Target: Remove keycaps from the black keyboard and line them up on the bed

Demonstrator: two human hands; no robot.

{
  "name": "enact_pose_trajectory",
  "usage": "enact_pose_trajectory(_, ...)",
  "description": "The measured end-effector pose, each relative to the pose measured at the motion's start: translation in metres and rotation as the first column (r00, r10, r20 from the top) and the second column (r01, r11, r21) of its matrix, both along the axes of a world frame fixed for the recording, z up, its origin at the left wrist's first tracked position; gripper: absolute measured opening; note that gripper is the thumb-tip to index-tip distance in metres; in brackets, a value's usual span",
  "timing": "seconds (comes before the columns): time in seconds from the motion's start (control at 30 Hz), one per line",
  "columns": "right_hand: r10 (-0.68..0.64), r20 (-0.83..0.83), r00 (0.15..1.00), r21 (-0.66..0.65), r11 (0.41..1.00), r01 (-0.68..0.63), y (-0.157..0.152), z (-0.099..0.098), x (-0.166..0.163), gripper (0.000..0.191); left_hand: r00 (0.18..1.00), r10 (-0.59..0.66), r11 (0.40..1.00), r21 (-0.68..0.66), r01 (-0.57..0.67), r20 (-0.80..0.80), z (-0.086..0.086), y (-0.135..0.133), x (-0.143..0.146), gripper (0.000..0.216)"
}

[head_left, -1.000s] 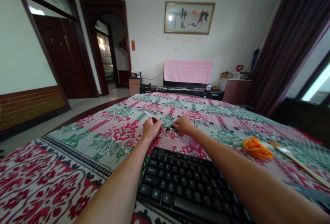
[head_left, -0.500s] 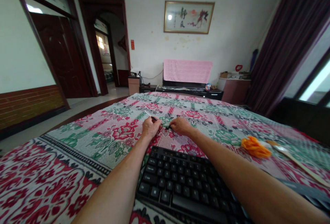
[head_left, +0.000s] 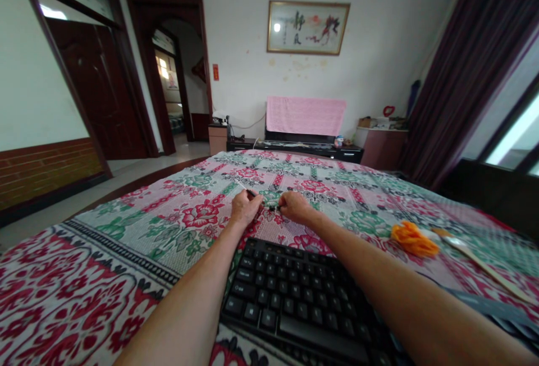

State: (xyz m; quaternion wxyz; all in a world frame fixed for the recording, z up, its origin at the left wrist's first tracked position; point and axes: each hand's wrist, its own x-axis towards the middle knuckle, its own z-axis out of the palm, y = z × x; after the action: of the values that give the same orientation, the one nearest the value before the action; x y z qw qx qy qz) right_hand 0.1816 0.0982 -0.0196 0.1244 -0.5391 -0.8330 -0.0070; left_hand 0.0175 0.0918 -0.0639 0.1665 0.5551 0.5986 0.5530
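Observation:
My left hand (head_left: pixel 246 206) is closed around a slim tool with a black handle (head_left: pixel 251 193) and a thin pale shaft pointing up and left; its exact kind cannot be made out. Close by on the right, my right hand (head_left: pixel 293 206) has its fingers pinched together. A small dark thing (head_left: pixel 273 207) shows at its fingertips, too small to name. Both hands are low over the flowered cloth, just beyond a black keyboard (head_left: pixel 295 293). My right forearm covers the keyboard's right part.
To the right lie a bunched orange cloth (head_left: pixel 415 239) and a long pale-handled implement (head_left: pixel 484 265). A grey-black object with key-like edges (head_left: pixel 492 307) sits partly behind my right forearm. The patterned cloth (head_left: pixel 202 214) covers the broad surface. Beyond stands a cabinet under a pink towel (head_left: pixel 305 116).
My right hand's fingers have curled in slightly at the small dark thing. My left hand keeps its hold on the tool, nearly still. The view has shifted a little.

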Motion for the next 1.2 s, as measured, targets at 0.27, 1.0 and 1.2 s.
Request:
enact_pose_trajectory(0.27,0.028,-0.021,0.999,-0.02,0.999,-0.029,-0.002,0.002,0.003,0.022,1.0,0.001,1.0,-0.007,-0.001,0.018,0.002,-0.002,0.001,0.024)
enact_pose_trajectory(1.0,0.094,-0.022,0.995,-0.085,0.992,-0.095,-0.011,0.009,0.032,0.025,0.995,-0.064,0.997,-0.027,0.066,0.074,0.009,-0.009,0.004,0.019)
enact_pose_trajectory(1.2,0.079,0.022,0.997,-0.082,0.994,-0.077,-0.007,0.006,0.031,0.03,0.995,-0.06,0.997,-0.043,0.064,0.079,0.01,-0.01,0.005,0.019)
